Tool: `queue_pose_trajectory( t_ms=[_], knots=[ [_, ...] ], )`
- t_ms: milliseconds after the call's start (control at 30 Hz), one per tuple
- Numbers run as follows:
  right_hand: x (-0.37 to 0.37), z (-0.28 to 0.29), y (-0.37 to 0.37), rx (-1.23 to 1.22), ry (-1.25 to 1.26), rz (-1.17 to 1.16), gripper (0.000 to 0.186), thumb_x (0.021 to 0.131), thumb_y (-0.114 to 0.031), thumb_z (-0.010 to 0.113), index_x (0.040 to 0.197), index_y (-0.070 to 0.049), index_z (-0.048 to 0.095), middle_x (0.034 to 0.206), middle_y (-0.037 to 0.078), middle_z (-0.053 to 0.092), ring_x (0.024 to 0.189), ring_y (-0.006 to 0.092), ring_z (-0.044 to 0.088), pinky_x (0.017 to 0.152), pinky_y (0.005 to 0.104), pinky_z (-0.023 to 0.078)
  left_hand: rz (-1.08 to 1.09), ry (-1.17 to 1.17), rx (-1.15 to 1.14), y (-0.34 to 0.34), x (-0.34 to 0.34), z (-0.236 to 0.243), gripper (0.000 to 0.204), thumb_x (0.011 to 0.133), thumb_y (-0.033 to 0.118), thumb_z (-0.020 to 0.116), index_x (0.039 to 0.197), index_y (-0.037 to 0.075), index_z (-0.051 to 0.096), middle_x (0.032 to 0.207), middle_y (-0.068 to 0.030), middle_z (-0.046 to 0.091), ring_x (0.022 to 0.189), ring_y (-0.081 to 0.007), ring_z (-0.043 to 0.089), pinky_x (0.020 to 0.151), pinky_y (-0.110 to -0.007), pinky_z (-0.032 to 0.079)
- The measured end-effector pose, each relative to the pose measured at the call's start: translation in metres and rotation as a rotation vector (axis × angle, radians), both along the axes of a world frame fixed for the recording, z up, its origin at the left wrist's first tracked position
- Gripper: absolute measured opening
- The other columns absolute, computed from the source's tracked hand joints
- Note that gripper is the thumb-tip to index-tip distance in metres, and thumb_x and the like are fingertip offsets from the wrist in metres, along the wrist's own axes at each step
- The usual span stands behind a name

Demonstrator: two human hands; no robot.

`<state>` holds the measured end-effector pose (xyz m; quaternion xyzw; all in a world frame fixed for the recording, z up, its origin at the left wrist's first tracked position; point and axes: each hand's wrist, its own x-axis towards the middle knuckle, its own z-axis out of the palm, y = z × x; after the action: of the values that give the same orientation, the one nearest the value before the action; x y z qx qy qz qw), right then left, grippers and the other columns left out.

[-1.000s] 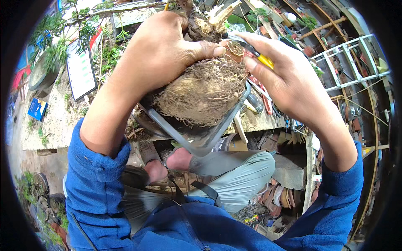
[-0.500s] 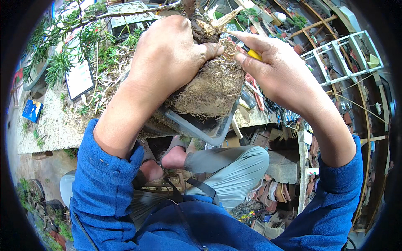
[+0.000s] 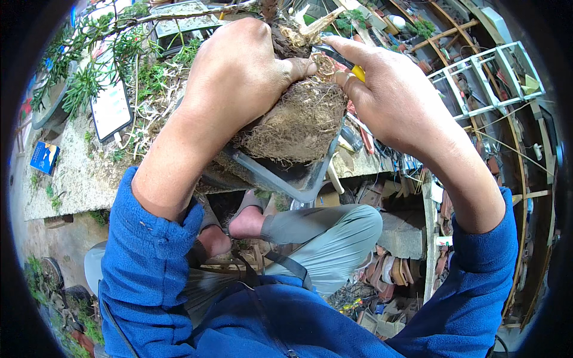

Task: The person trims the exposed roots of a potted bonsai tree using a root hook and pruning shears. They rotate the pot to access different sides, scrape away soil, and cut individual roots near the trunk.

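Note:
A matted brown root ball (image 3: 295, 128) of a small conifer sits tilted over a grey plastic container (image 3: 271, 177). Above it the trunk base (image 3: 287, 45) shows pale split wood. My left hand (image 3: 239, 74) is closed round the base of the plant, thumb pressed against the top of the roots; its other fingertips are hidden. My right hand (image 3: 397, 92) holds a tool with a yellow handle (image 3: 358, 72), the forefinger stretched along it toward the split wood. The tool's working end is mostly hidden, so its kind is unclear. Green scaly foliage (image 3: 83, 83) hangs at the upper left.
A phone-like white screen (image 3: 111, 113) and a small blue box (image 3: 45, 157) lie on the pale slab (image 3: 77, 185). Scattered trimmings and tools surround the container. A white ladder-like frame (image 3: 486, 77) stands at the right. My crossed legs (image 3: 322, 238) are below the slab.
My right hand has shifted slightly up and left with the yellow-handled tool, its wrist turned a little. My left hand keeps its hold on the plant.

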<state>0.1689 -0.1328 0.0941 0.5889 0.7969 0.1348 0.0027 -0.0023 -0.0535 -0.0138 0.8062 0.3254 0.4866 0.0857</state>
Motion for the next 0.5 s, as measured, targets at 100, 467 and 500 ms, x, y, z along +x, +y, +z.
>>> queue_pose_trajectory(
  t_ms=[100,467,500],
  knots=[
    [0.004,-0.002,0.002,0.008,0.013,0.009,0.045,0.099,-0.020,0.064,0.142,-0.008,0.062,0.104,0.030,0.071,0.101,0.0439,0.070,0.089,0.0471,0.054,-0.009,-0.003,-0.087,-0.001,-0.002,0.003,0.045,0.082,0.045,0.081,0.079,0.000,0.077,0.071,-0.0251,0.066,0.076,-0.0436,0.070,0.071,-0.051,0.057],
    [0.015,-0.004,0.008,0.163,-0.172,0.135,0.040,0.094,-0.019,0.070,0.133,-0.011,0.069,0.096,0.023,0.072,0.088,0.0440,0.070,0.078,0.0487,0.056,-0.089,-0.040,-0.064,0.005,-0.004,0.003,0.055,0.080,0.046,0.081,0.075,-0.009,0.072,0.072,-0.0290,0.064,0.075,-0.0468,0.068,0.073,-0.051,0.056],
    [0.019,-0.004,0.007,0.188,-0.155,0.145,0.039,0.093,-0.019,0.071,0.131,-0.010,0.069,0.096,0.022,0.072,0.087,0.0435,0.070,0.078,0.0484,0.057,-0.081,-0.048,-0.140,0.004,-0.004,0.004,0.055,0.080,0.046,0.081,0.075,-0.009,0.072,0.071,-0.0287,0.064,0.074,-0.0469,0.068,0.072,-0.051,0.055]
  ],
)
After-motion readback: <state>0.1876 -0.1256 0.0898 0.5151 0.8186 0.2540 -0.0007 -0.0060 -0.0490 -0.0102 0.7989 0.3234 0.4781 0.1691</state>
